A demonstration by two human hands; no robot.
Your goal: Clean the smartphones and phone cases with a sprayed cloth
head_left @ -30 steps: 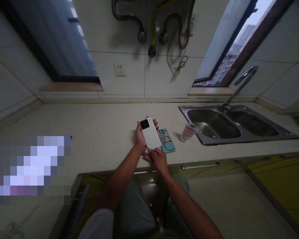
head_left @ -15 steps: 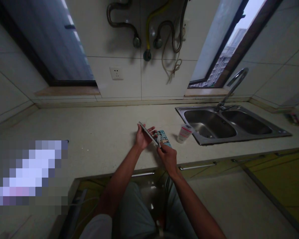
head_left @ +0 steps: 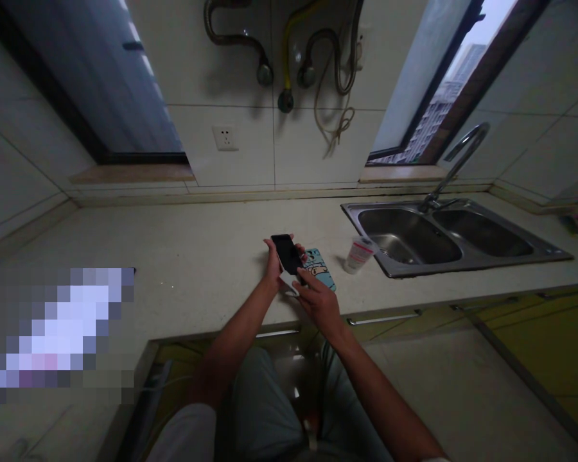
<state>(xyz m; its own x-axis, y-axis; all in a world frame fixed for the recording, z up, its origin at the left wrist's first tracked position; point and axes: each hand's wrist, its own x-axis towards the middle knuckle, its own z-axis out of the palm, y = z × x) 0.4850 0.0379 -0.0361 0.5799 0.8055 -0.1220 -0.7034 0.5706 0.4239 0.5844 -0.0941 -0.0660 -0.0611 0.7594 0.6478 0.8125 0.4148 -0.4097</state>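
A smartphone (head_left: 285,249) lies tilted in my left hand (head_left: 272,268), its dark screen facing up. That hand supports it from below, with the thumb at the left edge and the fingertips showing at the right. My right hand (head_left: 322,304) is at the phone's lower end, its fingers closed on a small white tissue (head_left: 289,283) that touches the lower part of the phone. Just right of the phone, a light-blue phone case (head_left: 322,272) with a cartoon print rests on the counter, partly covered by my right hand.
A clear plastic cup (head_left: 359,255) with red print stands right of the case, beside the double steel sink (head_left: 390,274) with its tall faucet (head_left: 462,151). The pale countertop (head_left: 212,256) runs to the tiled wall. A pixelated bright patch covers the left side.
The phone has been turned over, from its white back facing up, through edge-on, to its dark screen facing up. My right hand stays near its lower end with the white tissue.
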